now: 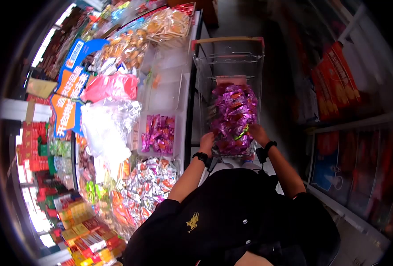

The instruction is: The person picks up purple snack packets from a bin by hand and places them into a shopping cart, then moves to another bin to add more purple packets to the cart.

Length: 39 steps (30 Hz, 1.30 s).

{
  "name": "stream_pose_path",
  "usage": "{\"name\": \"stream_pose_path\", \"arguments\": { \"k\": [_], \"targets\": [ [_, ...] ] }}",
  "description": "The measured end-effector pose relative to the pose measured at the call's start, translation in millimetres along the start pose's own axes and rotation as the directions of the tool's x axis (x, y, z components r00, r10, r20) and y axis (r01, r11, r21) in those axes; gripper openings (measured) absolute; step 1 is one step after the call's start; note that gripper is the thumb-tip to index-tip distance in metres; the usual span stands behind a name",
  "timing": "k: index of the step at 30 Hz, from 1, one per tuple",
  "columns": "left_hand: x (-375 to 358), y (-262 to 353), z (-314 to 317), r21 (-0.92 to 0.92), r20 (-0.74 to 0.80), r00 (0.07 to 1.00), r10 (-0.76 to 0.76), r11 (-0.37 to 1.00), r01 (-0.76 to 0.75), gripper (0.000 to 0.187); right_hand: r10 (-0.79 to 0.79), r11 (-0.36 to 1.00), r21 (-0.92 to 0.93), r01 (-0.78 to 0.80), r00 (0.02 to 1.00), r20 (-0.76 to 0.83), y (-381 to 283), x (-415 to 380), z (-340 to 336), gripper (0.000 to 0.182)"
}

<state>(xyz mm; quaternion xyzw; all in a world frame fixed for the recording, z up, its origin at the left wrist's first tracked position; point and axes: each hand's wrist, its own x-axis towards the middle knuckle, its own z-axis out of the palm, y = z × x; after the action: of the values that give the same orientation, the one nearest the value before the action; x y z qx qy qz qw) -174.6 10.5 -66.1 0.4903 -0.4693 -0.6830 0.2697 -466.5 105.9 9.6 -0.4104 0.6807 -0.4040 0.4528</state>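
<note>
A wire shopping cart [232, 57] stands in front of me, with a heap of shiny purple packets [234, 108] inside. My left hand [207, 141] is at the cart's near left side, beside the heap; its fingers are too small and dark to make out. My right hand [258, 133] is at the near right side, its fingers curled against the packets, next to a small yellow-green piece [242, 132]. What it grips, if anything, is too small to tell.
Left of the cart runs a display counter with a bin of purple packets [158, 134], silver-and-red packets [150, 184], clear plastic bags [108, 122] and a pink bag [112, 88]. A freezer-like case [360, 164] stands at the right.
</note>
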Motion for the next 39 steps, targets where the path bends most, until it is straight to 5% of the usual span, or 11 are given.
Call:
{"name": "stream_pose_path", "arguments": {
  "k": [2, 6, 8, 11, 13, 21, 23, 25, 32, 35, 39],
  "targets": [
    [-14, -24, -15, 0.006, -0.087, 0.994, 0.060, 0.998, -0.059, 0.025, -0.036, 0.992, -0.120, 0.041, 0.998, 0.048, 18, 10, 5, 0.033],
    [-61, 4, -49, -0.445, -0.114, 0.978, -0.177, 0.889, 0.109, 0.025, 0.006, 0.987, -0.159, 0.031, 0.974, 0.226, 11, 29, 18, 0.032],
    [-73, 12, -64, 0.311, -0.261, 0.960, 0.096, 0.950, -0.010, 0.025, -0.002, 1.000, -0.019, 0.005, 0.981, 0.195, 16, 37, 30, 0.032],
    [-71, 9, -89, 0.074, -0.472, 0.881, -0.018, 0.995, 0.060, 0.022, -0.054, 0.998, -0.006, 0.058, 0.967, 0.251, -22, 40, 46, 0.030],
    [-81, 32, -96, -0.503, -0.530, 0.793, -0.300, 0.864, -0.010, 0.021, -0.084, 0.996, 0.002, 0.088, 0.940, 0.331, -54, 44, 57, 0.027],
    [-74, 43, -186, -0.545, -0.539, 0.792, -0.288, 0.836, -0.067, 0.018, -0.122, 0.992, 0.032, 0.120, 0.891, 0.437, -86, 98, 160, 0.025],
    [-67, 1, -223, -0.116, -0.580, 0.804, 0.132, 0.963, -0.242, 0.021, -0.107, 0.994, 0.029, 0.105, 0.889, 0.445, -93, 109, 192, 0.026],
    [-55, 45, -238, -0.710, -0.462, 0.820, -0.338, 0.695, -0.114, 0.023, -0.064, 0.998, 0.045, 0.049, 0.882, 0.467, -122, 121, 222, 0.029],
    [3, 38, -301, -0.789, -0.511, 0.719, -0.471, 0.589, -0.175, 0.029, -0.218, 0.970, 0.021, 0.242, 0.829, 0.514, -159, 188, 331, 0.029],
    [32, 32, -323, -0.798, -0.509, 0.679, -0.528, 0.586, -0.142, 0.031, -0.136, 0.991, 0.089, 0.104, 0.785, 0.605, -201, 197, 373, 0.030],
    [59, 6, -350, -0.862, -0.418, 0.729, -0.542, 0.489, -0.130, 0.025, -0.227, 0.957, -0.013, 0.290, 0.776, 0.588, -208, 216, 425, 0.034]
  ]
}}
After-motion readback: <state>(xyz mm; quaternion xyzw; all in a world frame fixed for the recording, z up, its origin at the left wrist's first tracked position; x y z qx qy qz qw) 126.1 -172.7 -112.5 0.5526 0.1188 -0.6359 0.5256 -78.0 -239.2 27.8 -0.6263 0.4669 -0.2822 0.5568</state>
